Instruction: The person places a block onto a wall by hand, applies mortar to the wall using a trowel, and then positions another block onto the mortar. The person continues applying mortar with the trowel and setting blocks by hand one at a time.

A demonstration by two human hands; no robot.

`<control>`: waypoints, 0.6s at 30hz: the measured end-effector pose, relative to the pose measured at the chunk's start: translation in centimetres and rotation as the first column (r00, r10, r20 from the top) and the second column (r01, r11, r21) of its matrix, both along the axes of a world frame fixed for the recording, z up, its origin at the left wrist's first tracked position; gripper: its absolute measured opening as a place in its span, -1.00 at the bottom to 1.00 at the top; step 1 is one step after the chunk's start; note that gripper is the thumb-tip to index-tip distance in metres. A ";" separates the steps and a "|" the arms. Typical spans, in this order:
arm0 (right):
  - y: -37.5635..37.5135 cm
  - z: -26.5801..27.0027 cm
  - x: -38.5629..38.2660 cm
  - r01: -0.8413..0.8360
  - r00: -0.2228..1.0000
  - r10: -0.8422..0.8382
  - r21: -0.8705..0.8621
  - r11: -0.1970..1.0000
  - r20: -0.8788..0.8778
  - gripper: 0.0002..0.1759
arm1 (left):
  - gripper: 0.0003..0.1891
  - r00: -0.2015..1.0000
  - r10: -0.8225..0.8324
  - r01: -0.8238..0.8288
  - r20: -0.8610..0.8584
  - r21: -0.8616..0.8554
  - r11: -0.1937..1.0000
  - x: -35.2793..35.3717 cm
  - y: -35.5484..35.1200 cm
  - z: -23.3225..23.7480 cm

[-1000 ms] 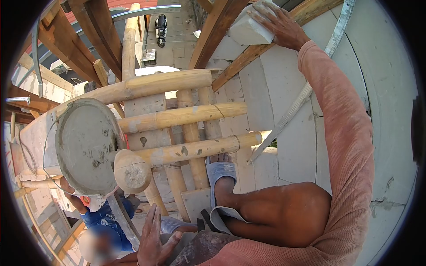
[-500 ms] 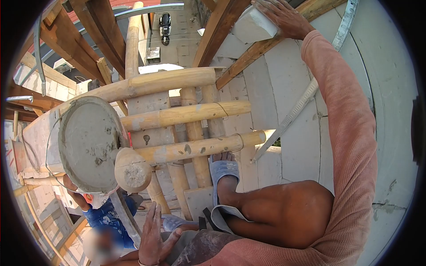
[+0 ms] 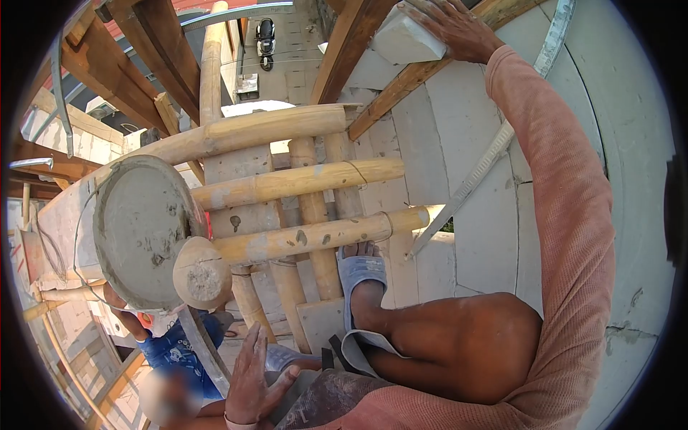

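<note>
My right hand [image 3: 455, 29] reaches far up, its palm and fingers laid over the edge of a pale grey block [image 3: 407, 39]. The block sits between a dark wooden post and a slanting wooden strip [image 3: 401, 97], against the block wall. Down at the bottom, my left hand [image 3: 258, 383] is raised with its fingers stretched upward, the thumb apart and nothing in it. Above and left of that hand stands a round bucket of grey mortar [image 3: 140, 229] with a wire handle. A bamboo pole's cut end [image 3: 203, 274] overlaps the bucket's right rim.
Bamboo poles [image 3: 308, 236] form a scaffold under my sandalled foot [image 3: 362, 279]. A perforated metal strip [image 3: 466, 186] slants across the wall [image 3: 487, 236]. Below left is another person in a blue shirt [image 3: 179, 344]. Wooden beams [image 3: 158, 50] stand upper left, above a lane with a parked scooter [image 3: 265, 43].
My right hand stays on the block, and both sit slightly higher and further left in view. My left hand remains spread, almost unmoved. The view has shifted a little.
</note>
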State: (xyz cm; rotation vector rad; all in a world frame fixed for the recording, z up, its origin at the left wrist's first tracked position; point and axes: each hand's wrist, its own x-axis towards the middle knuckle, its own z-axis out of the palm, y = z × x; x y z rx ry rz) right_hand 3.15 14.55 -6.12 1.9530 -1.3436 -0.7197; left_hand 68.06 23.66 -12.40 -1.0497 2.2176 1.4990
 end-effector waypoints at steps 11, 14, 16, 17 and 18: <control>-0.4 0.3 -0.2 -0.039 0.998 0.040 0.026 0.999 -0.045 -0.36 | -0.13 1.000 0.007 -0.007 0.007 -0.009 1.000 -0.4 0.3 0.2; -0.1 1.3 0.0 -0.036 0.996 0.026 0.127 0.991 0.080 -0.39 | -0.14 1.000 0.008 -0.008 0.006 -0.014 1.000 -0.3 0.3 0.3; 0.0 2.4 0.4 -0.095 0.995 0.088 0.176 0.980 0.047 -0.40 | -0.15 1.000 0.008 -0.008 0.005 -0.015 1.000 -0.2 0.3 0.5; 0.1 2.8 0.6 -0.124 0.992 0.120 0.202 0.971 0.032 -0.40 | -0.15 1.000 0.007 -0.007 0.002 -0.016 1.000 -0.2 0.2 0.4; 0.1 3.0 0.9 -0.142 0.990 0.135 0.241 0.960 0.046 -0.40 | -0.16 1.000 0.008 -0.008 0.003 -0.017 1.000 -0.2 0.3 0.4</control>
